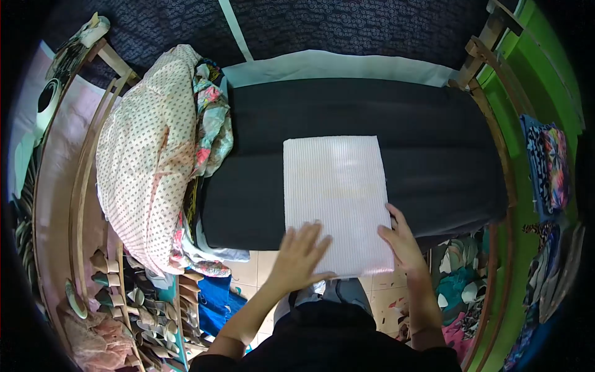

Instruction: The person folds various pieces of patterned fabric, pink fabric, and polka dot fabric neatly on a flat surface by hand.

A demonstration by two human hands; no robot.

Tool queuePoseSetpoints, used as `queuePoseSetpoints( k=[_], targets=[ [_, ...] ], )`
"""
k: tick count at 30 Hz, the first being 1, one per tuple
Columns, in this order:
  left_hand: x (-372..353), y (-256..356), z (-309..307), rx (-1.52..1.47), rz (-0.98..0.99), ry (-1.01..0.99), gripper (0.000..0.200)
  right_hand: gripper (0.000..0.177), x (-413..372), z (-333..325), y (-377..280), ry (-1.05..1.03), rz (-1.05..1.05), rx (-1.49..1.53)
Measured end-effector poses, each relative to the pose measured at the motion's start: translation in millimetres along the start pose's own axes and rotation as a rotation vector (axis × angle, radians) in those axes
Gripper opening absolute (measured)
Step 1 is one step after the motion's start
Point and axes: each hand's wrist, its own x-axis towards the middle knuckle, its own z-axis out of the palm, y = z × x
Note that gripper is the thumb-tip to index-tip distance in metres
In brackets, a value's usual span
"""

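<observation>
Black-covered bench [446,142] took up most of the middle, with a big heap of dotted cloth [145,124] piled on its left end. A white ribbed sheet [331,186] lay flat around mid-bench, its near edge sticking out past the front. Left hand [300,257], kinda blurry, was spread wide over the near-left part; right hand [406,246] was at the right edge, thumb on top, couldn't tell if it gripped.

- The sheet [334,180] lies mid-table [440,124], past its near edge.
- Left hand [302,253]: over the sheet's near left part; right hand [406,248]: at its near right edge.
- Cloth bundle [145,136]: left end.
- Curtain [353,28]: far side.
- Shoes [158,325]: near left.
</observation>
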Motion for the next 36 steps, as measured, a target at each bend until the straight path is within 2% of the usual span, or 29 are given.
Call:
queuePoseSetpoints(
  k=[2, 5, 8, 9, 12, 13, 16, 18, 20, 22, 24, 25, 28, 29, 32, 36],
  targets=[
    [2, 19, 9, -0.090, 0.084, -0.074, 0.080, 0.061, 5, 12, -6, 0.007, 0.020, 0.021],
    [-3, 37, 37, 0.052, 0.192, -0.089, 0.071, 0.065, 10, 22, -9, -0.003, -0.022, 0.086],
    [0, 27, 68, 0.350, 0.161, 0.153, 0.062, 0.064, 19, 22, -17, -0.187, 0.053, 0.189],
    [4, 24, 65, 0.218, 0.153, 0.317, 0.052, 0.059, 18, 26, -21, -0.215, 0.077, 0.241],
    [11, 20, 53, -0.083, 0.072, 0.311, 0.047, 0.044, 15, 31, -33, -0.241, 0.116, 0.273],
    [12, 17, 44, -0.148, 0.081, 0.398, 0.048, 0.035, 21, 24, -29, -0.294, 0.093, 0.283],
    [12, 9, 5, -0.384, -0.039, 0.354, 0.051, 0.032, 26, 11, -24, -0.339, 0.097, 0.443],
    [18, 2, -7, -0.476, -0.139, 0.362, 0.052, 0.031, 35, -3, 8, -0.155, 0.025, 0.349],
    [19, 0, -17, -0.576, -0.200, 0.355, 0.051, 0.031, 15, 15, 30, 0.094, -0.058, 0.405],
    [18, -2, -17, -0.533, -0.146, 0.375, 0.050, 0.031, -8, 24, 67, 0.225, -0.259, 0.318],
    [13, 1, -12, -0.460, -0.110, 0.378, 0.049, 0.031, -21, 34, 99, 0.321, -0.207, 0.330],
    [9, 1, -11, -0.463, -0.143, 0.214, 0.059, 0.031, -26, 40, 107, 0.375, -0.180, 0.337],
    [5, 11, -1, -0.073, 0.261, 0.008, 0.074, 0.033, -35, 53, 110, 0.478, -0.095, 0.571],
    [-4, 20, 8, -0.036, 0.242, -0.068, 0.085, 0.034, -34, 48, 106, 0.394, -0.081, 0.598],
    [-22, 37, 35, 0.141, 0.197, 0.000, 0.084, 0.035, -36, 33, 95, 0.191, -0.057, 0.661],
    [-23, 35, 51, 0.204, 0.251, 0.346, 0.064, 0.036, -61, 45, 59, 0.081, -0.055, 0.618]
  ],
)
